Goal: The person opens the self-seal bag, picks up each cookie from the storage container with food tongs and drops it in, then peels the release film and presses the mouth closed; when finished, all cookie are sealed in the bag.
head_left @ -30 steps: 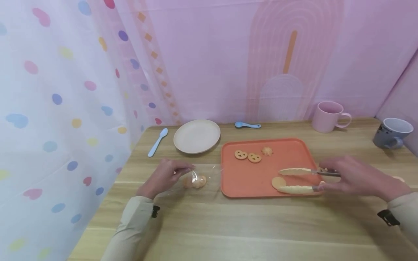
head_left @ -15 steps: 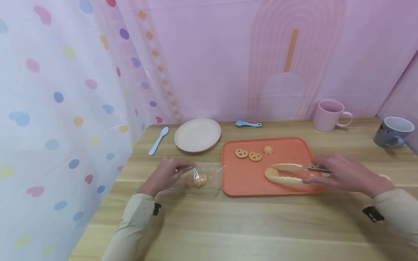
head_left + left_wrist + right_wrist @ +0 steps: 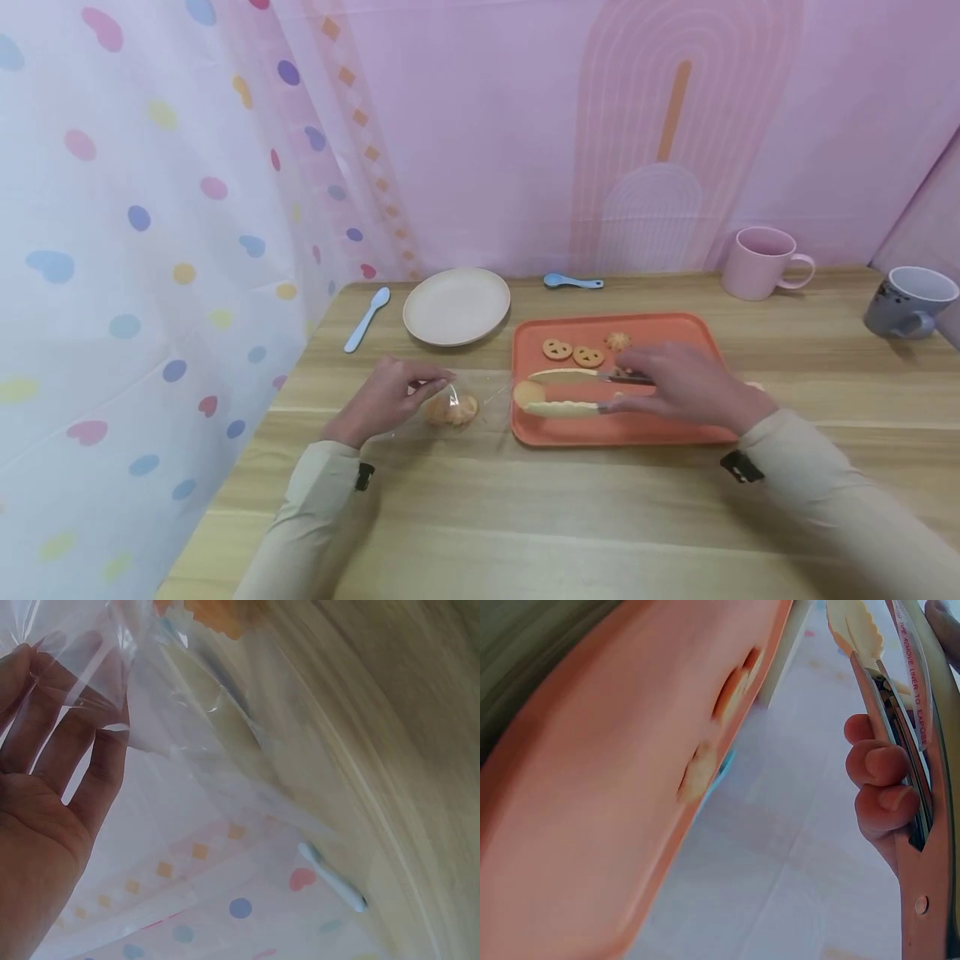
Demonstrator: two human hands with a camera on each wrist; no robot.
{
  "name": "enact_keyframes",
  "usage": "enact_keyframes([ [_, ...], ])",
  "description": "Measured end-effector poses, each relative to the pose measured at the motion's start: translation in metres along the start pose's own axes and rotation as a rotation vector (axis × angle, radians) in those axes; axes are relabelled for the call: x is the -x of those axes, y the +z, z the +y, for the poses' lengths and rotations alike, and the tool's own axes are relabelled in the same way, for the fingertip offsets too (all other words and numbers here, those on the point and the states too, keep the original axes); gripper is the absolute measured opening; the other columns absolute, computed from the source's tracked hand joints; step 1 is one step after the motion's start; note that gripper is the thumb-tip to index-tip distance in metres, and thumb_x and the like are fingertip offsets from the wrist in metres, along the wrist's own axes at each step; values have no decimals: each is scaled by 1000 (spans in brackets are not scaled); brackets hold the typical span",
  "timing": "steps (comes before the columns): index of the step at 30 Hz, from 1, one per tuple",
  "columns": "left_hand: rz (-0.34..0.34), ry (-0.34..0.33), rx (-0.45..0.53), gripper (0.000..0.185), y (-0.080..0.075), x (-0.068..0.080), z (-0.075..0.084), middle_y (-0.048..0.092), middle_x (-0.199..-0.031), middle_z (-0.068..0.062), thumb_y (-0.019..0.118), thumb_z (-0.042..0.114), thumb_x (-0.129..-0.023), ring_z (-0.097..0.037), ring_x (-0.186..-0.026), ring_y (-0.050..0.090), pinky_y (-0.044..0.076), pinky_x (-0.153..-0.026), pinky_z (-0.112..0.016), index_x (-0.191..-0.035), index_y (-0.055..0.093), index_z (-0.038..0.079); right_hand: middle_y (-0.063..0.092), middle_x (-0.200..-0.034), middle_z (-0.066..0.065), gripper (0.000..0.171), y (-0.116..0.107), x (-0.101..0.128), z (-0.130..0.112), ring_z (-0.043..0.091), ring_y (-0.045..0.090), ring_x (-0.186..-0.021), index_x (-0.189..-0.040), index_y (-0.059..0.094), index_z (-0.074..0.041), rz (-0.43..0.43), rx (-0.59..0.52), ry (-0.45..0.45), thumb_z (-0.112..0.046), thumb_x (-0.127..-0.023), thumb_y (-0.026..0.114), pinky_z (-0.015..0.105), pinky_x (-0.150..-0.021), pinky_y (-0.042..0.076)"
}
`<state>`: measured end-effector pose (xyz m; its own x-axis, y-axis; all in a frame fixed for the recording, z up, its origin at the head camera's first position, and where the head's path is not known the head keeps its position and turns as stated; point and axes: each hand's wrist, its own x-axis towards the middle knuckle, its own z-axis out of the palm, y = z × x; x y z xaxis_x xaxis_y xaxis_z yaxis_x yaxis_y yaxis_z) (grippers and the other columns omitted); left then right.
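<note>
My left hand [image 3: 386, 400] pinches the edge of a clear plastic bag [image 3: 491, 398] with several cookies [image 3: 459, 409] in it. In the left wrist view, thin film of the bag spreads out from the thumb and fingertips. The right hand [image 3: 684, 385] grips tongs [image 3: 564, 409] with pale scalloped tips, fingers curled round the metal arms in the right wrist view. Between the tong tips is a round plain cookie [image 3: 528, 394], over the left rim of the orange tray [image 3: 637, 432]. Two cookies with face-like holes [image 3: 557, 349] and a flower-shaped cookie [image 3: 618, 341] lie at the tray's back.
Behind the bag stands a beige plate [image 3: 456, 307], with a light-blue spoon [image 3: 367, 319] to its left. Another blue spoon [image 3: 573, 282] lies behind the tray. At the back right are a pink mug [image 3: 759, 265] and a grey mug [image 3: 907, 302]. Curtains border the wooden table [image 3: 570, 517].
The right hand has carried the tongs and round cookie leftward across the tray, from its front right to its left rim. The left hand stays in place, pinching the bag.
</note>
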<state>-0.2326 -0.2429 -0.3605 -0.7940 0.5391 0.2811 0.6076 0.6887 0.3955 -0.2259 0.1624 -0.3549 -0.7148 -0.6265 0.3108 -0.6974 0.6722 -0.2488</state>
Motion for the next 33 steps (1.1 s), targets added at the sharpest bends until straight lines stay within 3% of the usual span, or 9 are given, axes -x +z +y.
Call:
enact_keyframes([
  [10, -15, -9, 3, 16, 1, 0, 1, 80, -103, -5, 69, 7, -93, -18, -91, 77, 63, -76, -26, -106, 79, 7, 42, -65, -13, 47, 27, -33, -11, 4, 40, -63, -73, 51, -22, -48, -92, -2, -61, -79, 76, 22, -62, 32],
  [19, -22, -34, -14, 18, -3, -3, 3, 79, -104, -6, 68, 10, -95, -18, -91, 77, 63, -78, -32, -110, 78, 7, 57, -70, -12, 41, 41, -56, -24, 1, 43, -62, -75, 53, -22, -83, -157, -49, -56, -85, 73, 19, -57, 35],
  [26, -9, -8, -23, 17, -5, -5, 3, 80, -100, -4, 68, 10, -95, -15, -88, 76, 63, -78, -30, -108, 79, 8, 40, -66, -11, 43, 50, -74, -38, 4, 36, -62, -73, 51, -22, -88, -134, -73, -58, -86, 71, 19, -56, 30],
  [33, -8, -17, -7, 17, -4, -6, 3, 80, -102, -5, 67, 10, -96, -16, -90, 76, 63, -79, -29, -109, 78, 8, 34, -64, -10, 50, 55, -90, -51, 4, 30, -61, -72, 51, -13, -97, -186, -88, -56, -84, 74, 20, -54, 22],
])
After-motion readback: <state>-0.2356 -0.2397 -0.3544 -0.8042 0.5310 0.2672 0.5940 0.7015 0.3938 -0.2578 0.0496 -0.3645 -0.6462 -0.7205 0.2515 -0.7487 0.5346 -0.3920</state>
